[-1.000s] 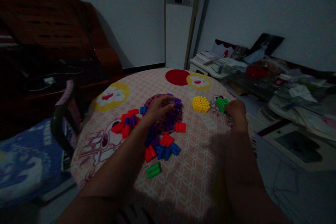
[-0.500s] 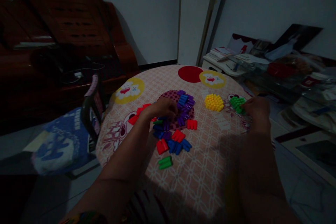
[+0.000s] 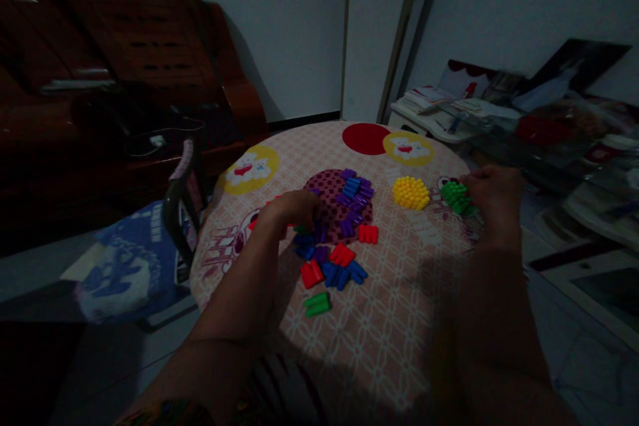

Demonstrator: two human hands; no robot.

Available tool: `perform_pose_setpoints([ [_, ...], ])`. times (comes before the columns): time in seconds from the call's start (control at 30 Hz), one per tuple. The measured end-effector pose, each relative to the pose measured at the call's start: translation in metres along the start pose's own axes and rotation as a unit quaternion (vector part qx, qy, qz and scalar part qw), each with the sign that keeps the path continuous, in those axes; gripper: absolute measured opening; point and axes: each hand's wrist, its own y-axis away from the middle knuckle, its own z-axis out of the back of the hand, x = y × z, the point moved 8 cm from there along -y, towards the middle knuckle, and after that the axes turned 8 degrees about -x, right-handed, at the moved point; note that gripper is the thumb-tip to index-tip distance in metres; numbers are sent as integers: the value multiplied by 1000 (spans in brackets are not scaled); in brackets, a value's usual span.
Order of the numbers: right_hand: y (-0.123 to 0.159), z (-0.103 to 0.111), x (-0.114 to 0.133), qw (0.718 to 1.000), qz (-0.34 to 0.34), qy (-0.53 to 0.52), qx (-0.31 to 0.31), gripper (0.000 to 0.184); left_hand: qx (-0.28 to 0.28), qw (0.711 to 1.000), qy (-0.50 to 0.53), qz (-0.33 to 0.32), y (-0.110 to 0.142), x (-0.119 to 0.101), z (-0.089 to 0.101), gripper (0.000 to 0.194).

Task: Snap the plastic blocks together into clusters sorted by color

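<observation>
My left hand (image 3: 301, 208) reaches down with curled fingers at the left side of the table's middle, beside purple blocks (image 3: 319, 233) and dark blue ones (image 3: 303, 247). Whatever is in its fingertips is hidden. At the right edge of the table, my right hand (image 3: 496, 194) pinches its fingers together against the upper right side of a tight cluster of green plastic blocks (image 3: 456, 198). Any piece between those fingers cannot be made out. A cluster of yellow blocks (image 3: 411, 193) stands just left of the green one.
Loose red blocks (image 3: 342, 254), blue blocks (image 3: 337, 275) and a green block (image 3: 317, 304) lie nearer me. More purple blocks (image 3: 357, 200) lie on the cloth-covered round table (image 3: 384, 333). A chair (image 3: 180, 213) stands left; a cluttered glass-topped table (image 3: 494, 140) is at right.
The view has swung left. My left hand has moved left and down from above the purple blocks, its fingers curling. My right hand stays at the green cluster.
</observation>
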Motion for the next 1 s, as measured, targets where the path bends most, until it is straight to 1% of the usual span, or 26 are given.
perform_pose_setpoints([
  [0.07,2,5,7,999,-22,11,-35,22,6,999,-30,19,1,8,3,20],
  [0.1,4,5,12,999,-27,10,-42,21,3,999,-41,29,2,13,5,19],
  [0.17,7,0,26,999,-19,-6,-35,19,-4,998,-49,39,2,21,7,18],
  [0.33,21,-19,67,999,17,-47,3,13,-11,999,-28,40,0,31,8,17],
  [0.37,26,-23,77,998,22,-61,17,11,-26,999,-15,32,-2,29,12,16],
  [0.43,40,-37,98,989,27,-121,82,10,-82,996,40,1,-5,20,23,15],
  [0.47,49,-48,109,977,23,-161,134,11,-120,989,86,-18,-6,12,30,16],
  [0.5,60,-59,121,959,18,-205,194,11,-161,976,145,-36,-6,4,36,19],
  [0.53,72,-69,132,936,10,-248,249,11,-197,956,213,-50,-6,-3,40,24],
  [0.6,93,-85,151,882,-9,-328,338,11,-243,899,358,-72,-8,-18,41,35],
  [0.67,106,-94,164,835,-32,-391,386,14,-239,845,470,-92,-11,-34,30,42],
  [0.73,112,-100,168,805,-58,-428,406,19,-219,813,529,-103,-15,-47,17,45],
  [0.8,112,-102,166,795,-76,-443,407,22,-206,798,557,-105,-18,-56,7,45],
  [0.87,108,-101,162,796,-89,-448,396,25,-195,791,571,-103,-20,-59,0,43],
  [0.93,105,-99,159,799,-94,-451,386,28,-186,791,573,-104,-21,-60,-4,42],
  [1.0,104,-98,157,801,-97,-447,385,32,-190,798,562,-107,-22,-60,-5,40],
])
